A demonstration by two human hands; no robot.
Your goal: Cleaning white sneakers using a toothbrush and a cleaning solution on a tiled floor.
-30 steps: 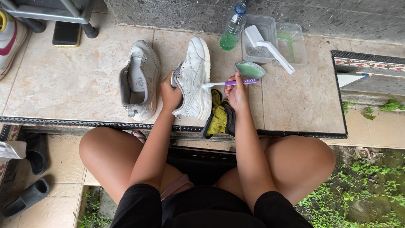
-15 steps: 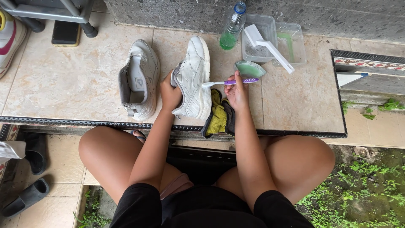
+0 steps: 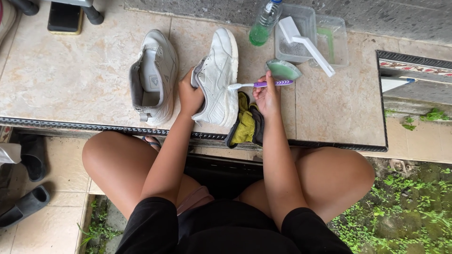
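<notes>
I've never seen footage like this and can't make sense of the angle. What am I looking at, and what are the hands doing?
The camera sits on a seated person's head, looking down past the knees at a tiled ledge. The left hand grips a white sneaker at its heel. The right hand holds a purple toothbrush, bristles at the shoe's side. A second sneaker lies further left. Beside the right hand are a yellow cloth, a small green bowl, a plastic bottle and clear tubs with a white brush.

Black shorts; bare arms
</notes>
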